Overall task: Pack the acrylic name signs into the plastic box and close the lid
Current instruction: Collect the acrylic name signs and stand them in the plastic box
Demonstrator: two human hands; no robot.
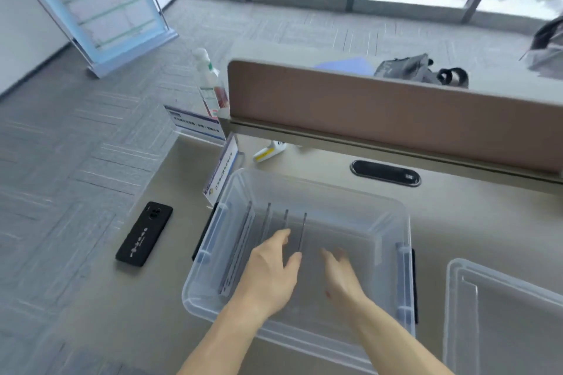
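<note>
Fingers (285, 237) of both hands flank one upright sign (302, 231)

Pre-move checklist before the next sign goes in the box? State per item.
1. Plastic box open: ok, no lid on it.
2. Lid within reach: ok, lying on the desk to the right of the box.
3. Acrylic signs in box on edge: ok, several stand along the left side.
4. Signs outside the box: not ok, two signs on desk remain behind the box's left corner.
5. Left hand free: cannot tell, fingers sit at the rightmost sign.
6. Right hand free: ok, open and holding nothing.
</note>
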